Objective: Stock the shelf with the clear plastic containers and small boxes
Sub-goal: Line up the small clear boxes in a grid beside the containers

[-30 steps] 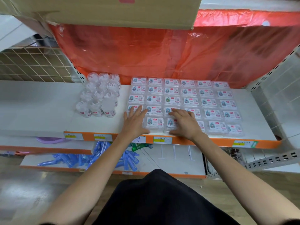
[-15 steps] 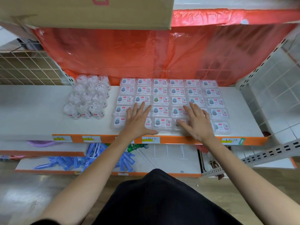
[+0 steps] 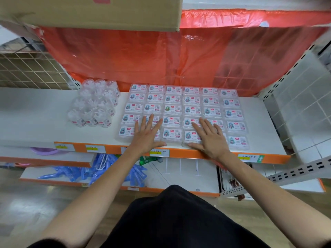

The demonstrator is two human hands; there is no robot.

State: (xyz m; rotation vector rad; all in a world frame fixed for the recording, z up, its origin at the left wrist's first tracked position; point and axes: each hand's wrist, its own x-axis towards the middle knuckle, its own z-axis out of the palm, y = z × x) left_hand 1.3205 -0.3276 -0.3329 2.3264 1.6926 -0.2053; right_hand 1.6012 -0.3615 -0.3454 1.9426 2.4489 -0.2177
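Several small clear boxes [image 3: 191, 100] with white labels lie flat in a tidy grid on the white shelf [image 3: 35, 122]. A cluster of clear round plastic containers [image 3: 93, 106] stands to the left of the grid. My left hand [image 3: 146, 136] lies flat with spread fingers on the front boxes left of the middle. My right hand [image 3: 208, 136] lies flat on the front boxes right of the middle, thumb along the shelf's front edge. Neither hand holds anything.
An orange price strip [image 3: 179, 153] runs along the shelf front. Red plastic sheeting [image 3: 161, 56] hangs behind the boxes and a cardboard box [image 3: 89, 13] sits overhead. Blue plastic items [image 3: 93, 172] lie on the lower shelf. A wire grid [image 3: 26, 70] stands at the back left.
Both hands have slid slightly apart over the front rows, fingers now straighter and more spread. The view has shifted a little to the right.
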